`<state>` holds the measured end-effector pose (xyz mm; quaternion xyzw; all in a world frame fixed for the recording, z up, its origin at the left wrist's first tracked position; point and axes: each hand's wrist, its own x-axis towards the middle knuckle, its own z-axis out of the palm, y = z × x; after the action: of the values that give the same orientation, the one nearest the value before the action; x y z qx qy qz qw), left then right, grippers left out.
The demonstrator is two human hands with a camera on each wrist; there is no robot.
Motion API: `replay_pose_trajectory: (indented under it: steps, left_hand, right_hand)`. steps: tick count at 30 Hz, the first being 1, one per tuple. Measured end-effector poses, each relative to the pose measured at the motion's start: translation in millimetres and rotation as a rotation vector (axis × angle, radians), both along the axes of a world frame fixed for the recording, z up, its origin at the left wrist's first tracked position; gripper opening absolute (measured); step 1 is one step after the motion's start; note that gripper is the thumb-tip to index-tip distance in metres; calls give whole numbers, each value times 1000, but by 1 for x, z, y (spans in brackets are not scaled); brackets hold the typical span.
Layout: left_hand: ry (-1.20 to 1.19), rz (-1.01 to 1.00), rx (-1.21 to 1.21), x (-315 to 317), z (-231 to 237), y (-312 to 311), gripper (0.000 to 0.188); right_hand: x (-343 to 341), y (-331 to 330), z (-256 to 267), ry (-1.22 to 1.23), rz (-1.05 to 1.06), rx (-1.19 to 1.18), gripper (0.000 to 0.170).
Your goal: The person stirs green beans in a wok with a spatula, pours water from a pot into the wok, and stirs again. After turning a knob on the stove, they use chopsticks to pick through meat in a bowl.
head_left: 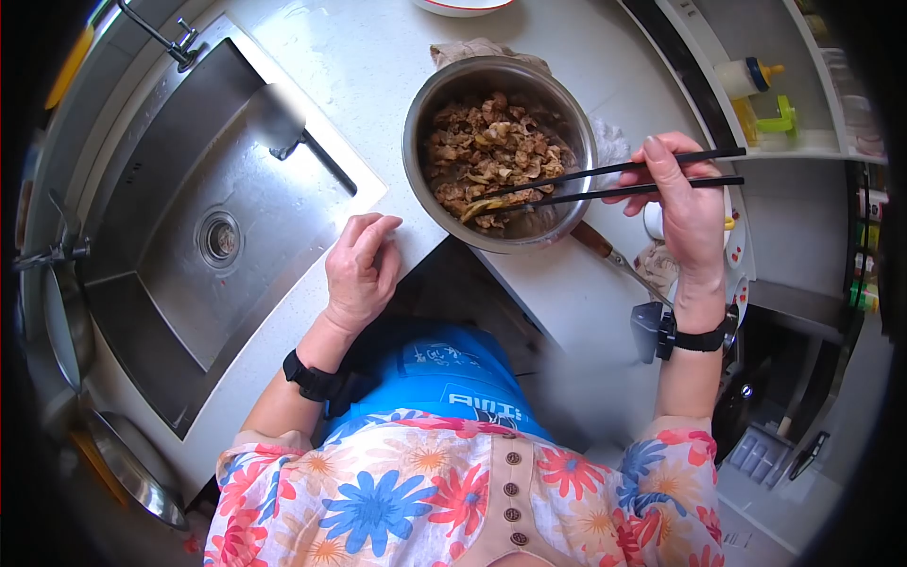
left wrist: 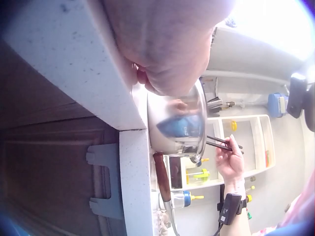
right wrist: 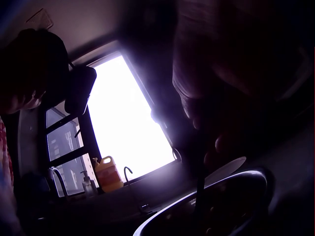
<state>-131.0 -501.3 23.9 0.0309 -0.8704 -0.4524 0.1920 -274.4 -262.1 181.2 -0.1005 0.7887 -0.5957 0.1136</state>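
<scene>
A steel pot [head_left: 416, 161] of brown chopped meat pieces [head_left: 496, 142] stands on the counter, partly on a cloth. My right hand [head_left: 682, 203] holds a pair of black chopsticks [head_left: 614, 170] at the pot's right side, their tips among the pieces by a yellowish strip [head_left: 484, 208]. In the left wrist view the right hand [left wrist: 230, 160] shows beyond the pot [left wrist: 172, 123]. Near the counter edge, left of the pot, is my left hand [head_left: 364, 267], its fingers loosely curled with nothing in them. The right wrist view is dark; the pot rim [right wrist: 266, 179] shows at its bottom.
A steel sink [head_left: 170, 274] with a drain lies at the left. A wooden-handled utensil [head_left: 593, 238] lies beside the pot at the lower right. White shelves [head_left: 803, 142] with bottles stand at the right, and part of a red-rimmed bowl [head_left: 463, 6] shows at the top.
</scene>
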Motion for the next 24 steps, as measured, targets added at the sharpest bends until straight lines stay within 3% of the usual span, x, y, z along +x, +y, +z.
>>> replay_pose_trajectory:
  steps: [6, 20, 24]
  left_hand:
    - [11, -2, 3, 0, 0, 0, 26]
    - [45, 4, 1, 1, -4, -1, 25]
    - [49, -14, -17, 2, -3, -3, 24]
  right_hand:
    - [1, 5, 2, 65, -50, -17, 25]
    - [13, 49, -29, -150, -405, -390, 24]
    - [22, 48, -32, -127, -424, -412, 23]
